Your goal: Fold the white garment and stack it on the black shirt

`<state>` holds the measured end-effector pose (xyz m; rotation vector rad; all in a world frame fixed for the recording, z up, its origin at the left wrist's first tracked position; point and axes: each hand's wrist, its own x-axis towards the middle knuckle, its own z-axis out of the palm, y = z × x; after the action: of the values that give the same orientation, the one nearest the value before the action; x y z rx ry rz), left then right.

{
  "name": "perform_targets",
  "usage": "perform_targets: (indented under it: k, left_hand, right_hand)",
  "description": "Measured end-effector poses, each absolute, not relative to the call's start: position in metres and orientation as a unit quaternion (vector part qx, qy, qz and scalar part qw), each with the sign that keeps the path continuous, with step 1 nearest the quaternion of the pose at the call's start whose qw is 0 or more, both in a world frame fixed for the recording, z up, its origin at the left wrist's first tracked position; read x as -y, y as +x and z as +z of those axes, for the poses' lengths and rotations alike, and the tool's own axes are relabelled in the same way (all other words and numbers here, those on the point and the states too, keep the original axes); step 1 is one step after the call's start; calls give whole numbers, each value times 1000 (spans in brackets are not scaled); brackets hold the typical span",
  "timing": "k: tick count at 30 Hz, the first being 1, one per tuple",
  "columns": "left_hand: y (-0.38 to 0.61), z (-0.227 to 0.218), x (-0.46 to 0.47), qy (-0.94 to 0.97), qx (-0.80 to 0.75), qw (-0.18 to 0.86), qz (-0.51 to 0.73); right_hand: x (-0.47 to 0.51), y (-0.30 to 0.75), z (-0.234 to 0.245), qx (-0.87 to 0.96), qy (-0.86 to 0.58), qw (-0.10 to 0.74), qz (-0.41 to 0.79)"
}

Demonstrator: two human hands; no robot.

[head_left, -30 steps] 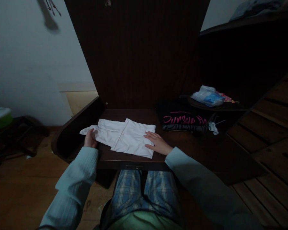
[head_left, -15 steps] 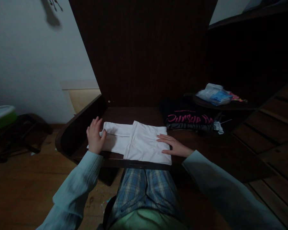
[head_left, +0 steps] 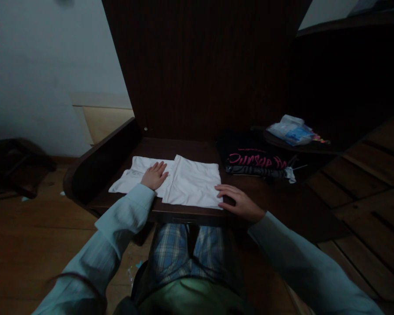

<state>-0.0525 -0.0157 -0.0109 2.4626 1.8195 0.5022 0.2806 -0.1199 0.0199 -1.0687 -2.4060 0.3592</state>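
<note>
In the head view, we see the white cloth (head_left: pixel 197 181) lying on the desk (head_left: pixel 175 145), near its front edge, its long axis running from side to side roughly along that edge. Our left hand (head_left: pixel 155 176) is nearer: it rests palm down on the cloth's left part, fingers spread, gripping nothing. Our right hand (head_left: pixel 241 203) meets the cloth's right end with loosely curved fingertips, thumb apart, no hold visible; from there the cloth stretches leftward. The black shirt (head_left: pixel 249 161) sits beyond that end, toward the desk's back edge.
</note>
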Motion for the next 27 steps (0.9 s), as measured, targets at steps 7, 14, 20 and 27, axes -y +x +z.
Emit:
perform_targets:
  k: [7,14,20,27]
  left_hand:
    - [-60,-12,9,755,-632,-5,174]
    - [-56,-6,14,754,-639,-1,153]
    - [-54,-1,17,747,-655,-14,109]
    - [-51,4,21,743,-665,-20,69]
  right_hand:
    - [119,271,10,861,-431,265,51]
    - [105,255,4,851,-462,250,-2]
    - [94,238,11,849,-490,194,-46]
    - [89,248,6,832,-506,217,-72]
